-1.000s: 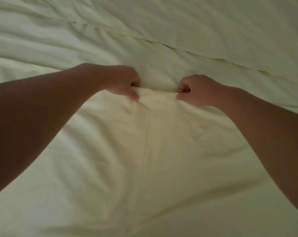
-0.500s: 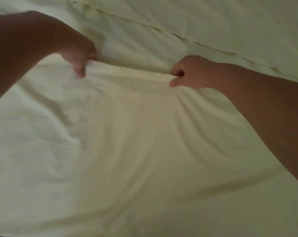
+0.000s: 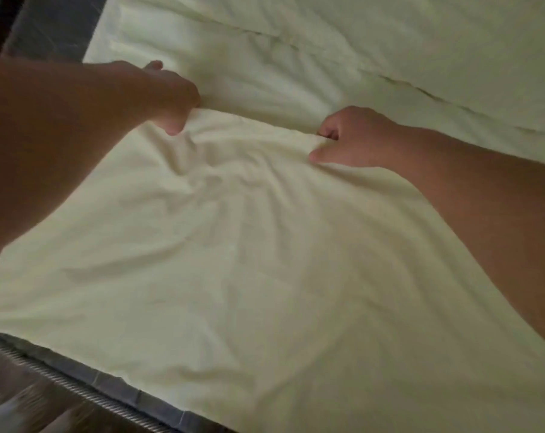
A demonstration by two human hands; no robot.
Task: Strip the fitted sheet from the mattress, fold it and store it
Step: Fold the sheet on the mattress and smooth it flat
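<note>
1. Sheet (image 3: 265, 276) lies spread over the mattress (image 3: 114, 382), just short of its near edge.
2. Its raised fold (creased) runs roughly along that edge.
3. Left hand (image 3: 168, 98) and right hand (image 3: 355, 135) pinch the fold's ends.

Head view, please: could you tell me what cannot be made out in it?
- Left hand: most fingers hidden under a fold of the pale yellow fabric sheet, head view.
- Right hand: fingertips curled inside its own fist, head view.
- Grey ribbed bed edge: motion-blurred, cut by the bottom edge, head view.
</note>
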